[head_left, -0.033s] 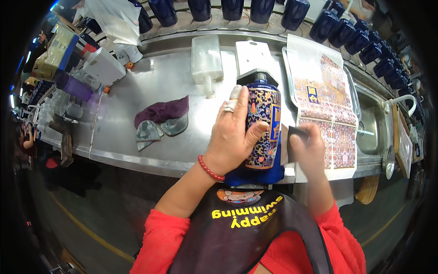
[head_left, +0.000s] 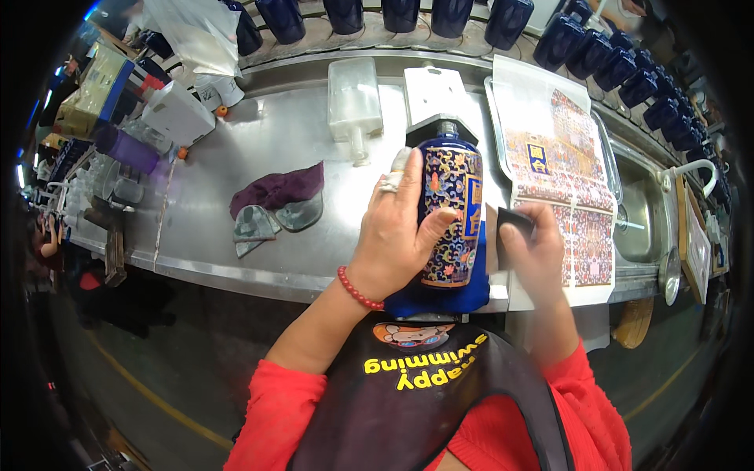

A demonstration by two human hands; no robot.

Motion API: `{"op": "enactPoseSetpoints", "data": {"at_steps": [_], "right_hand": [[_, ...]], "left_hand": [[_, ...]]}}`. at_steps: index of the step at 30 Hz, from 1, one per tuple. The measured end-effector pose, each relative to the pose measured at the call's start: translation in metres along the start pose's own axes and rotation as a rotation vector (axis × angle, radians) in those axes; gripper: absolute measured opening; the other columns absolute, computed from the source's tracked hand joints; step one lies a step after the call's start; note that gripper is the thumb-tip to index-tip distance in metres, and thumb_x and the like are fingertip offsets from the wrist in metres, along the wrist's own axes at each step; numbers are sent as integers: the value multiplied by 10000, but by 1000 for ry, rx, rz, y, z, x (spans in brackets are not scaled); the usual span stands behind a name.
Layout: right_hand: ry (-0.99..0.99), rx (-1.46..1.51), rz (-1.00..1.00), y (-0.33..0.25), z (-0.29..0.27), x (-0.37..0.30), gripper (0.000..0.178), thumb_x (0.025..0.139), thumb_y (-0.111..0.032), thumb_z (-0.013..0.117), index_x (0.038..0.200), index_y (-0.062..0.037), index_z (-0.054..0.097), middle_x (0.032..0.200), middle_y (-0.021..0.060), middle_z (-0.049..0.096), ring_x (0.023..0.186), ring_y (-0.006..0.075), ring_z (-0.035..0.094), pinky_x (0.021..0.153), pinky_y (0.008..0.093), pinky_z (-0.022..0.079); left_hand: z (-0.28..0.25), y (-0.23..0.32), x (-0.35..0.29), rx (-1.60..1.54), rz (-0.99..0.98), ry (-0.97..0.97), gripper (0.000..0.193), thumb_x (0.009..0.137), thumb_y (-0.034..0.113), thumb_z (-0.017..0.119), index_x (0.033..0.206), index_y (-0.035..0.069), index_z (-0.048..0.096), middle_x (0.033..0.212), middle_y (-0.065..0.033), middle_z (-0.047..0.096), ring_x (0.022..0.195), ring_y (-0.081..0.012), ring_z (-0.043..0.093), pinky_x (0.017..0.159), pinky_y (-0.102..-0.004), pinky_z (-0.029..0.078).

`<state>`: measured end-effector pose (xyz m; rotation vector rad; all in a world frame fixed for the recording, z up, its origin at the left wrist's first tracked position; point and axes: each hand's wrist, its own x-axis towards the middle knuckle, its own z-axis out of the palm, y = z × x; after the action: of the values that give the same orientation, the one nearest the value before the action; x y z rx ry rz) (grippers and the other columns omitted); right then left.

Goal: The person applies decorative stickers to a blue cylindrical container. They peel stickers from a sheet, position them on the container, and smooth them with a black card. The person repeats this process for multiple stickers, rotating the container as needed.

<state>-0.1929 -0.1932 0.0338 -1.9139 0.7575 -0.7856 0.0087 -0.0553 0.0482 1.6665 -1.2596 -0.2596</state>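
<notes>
A dark blue bottle (head_left: 452, 206) with a colourful floral pattern and a gold-edged blue panel lies in front of me, neck pointing away. My left hand (head_left: 394, 222) grips its left side, thumb pressed across the patterned face; white wrapping covers one or more fingers. My right hand (head_left: 537, 242) pinches a small black flat piece (head_left: 514, 225) just right of the bottle; its exact kind I cannot tell. Blue material (head_left: 471, 297) shows beneath the bottle. To the right lie printed sheets (head_left: 547, 200) bearing similar floral designs.
On the metal table (head_left: 196, 228) are a clear empty bottle (head_left: 353, 98), a purple cloth (head_left: 283, 192) and grey-green pieces (head_left: 301, 213). A sink (head_left: 640, 228) is at right. Blue bottles (head_left: 400, 16) line the far side. A white box (head_left: 179, 112) stands left.
The bottle and both hands sit very slightly farther from me. My grip on the bottle and on the black piece is the same.
</notes>
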Motion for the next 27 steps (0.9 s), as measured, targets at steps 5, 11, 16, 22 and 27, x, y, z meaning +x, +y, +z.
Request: {"op": "enactPoseSetpoints", "data": {"at_steps": [5, 11, 16, 22, 27], "right_hand": [[-345, -571, -794, -44, -16, 47, 259, 752, -56, 826, 949, -60, 657, 804, 80, 600, 746, 287, 588, 729, 372, 476], [-258, -511, -784, -106, 29, 113, 157, 753, -140, 737, 764, -125, 581, 804, 46, 581, 790, 244, 613, 734, 389, 429], [-715, -404, -976, -106, 24, 74, 214, 697, -65, 770, 898, -97, 704, 771, 56, 585, 709, 191, 608, 740, 385, 450], [-260, -541, -1145, -82, 14, 76, 106, 842, -64, 688, 941, -102, 684, 800, 94, 533, 717, 227, 587, 640, 394, 452], [-648, -43, -630, -65, 7, 62, 79, 792, -67, 745, 850, -118, 727, 797, 92, 674, 800, 289, 671, 822, 409, 522]], "left_hand": [[-13, 17, -47, 228, 140, -104, 1104, 926, 668, 574, 1531, -171, 190, 1510, -383, 371, 1437, -497, 363, 1215, -557, 178], [7, 23, -68, 418, 104, -33, 1120, 777, 442, 843, 1555, -92, 238, 1493, -309, 444, 1421, -458, 405, 1193, -643, 144], [12, 10, -65, 385, 115, 50, 1112, 744, 501, 841, 1511, -112, 317, 1393, -287, 523, 1323, -469, 483, 1137, -722, 180], [13, -4, -68, 348, 93, 63, 1117, 709, 484, 882, 1510, -80, 344, 1391, -220, 572, 1326, -416, 515, 1161, -699, 125], [16, -16, -73, 369, 94, 44, 1061, 763, 560, 798, 1470, -116, 387, 1413, -278, 506, 1373, -450, 429, 1126, -744, 130]]}}
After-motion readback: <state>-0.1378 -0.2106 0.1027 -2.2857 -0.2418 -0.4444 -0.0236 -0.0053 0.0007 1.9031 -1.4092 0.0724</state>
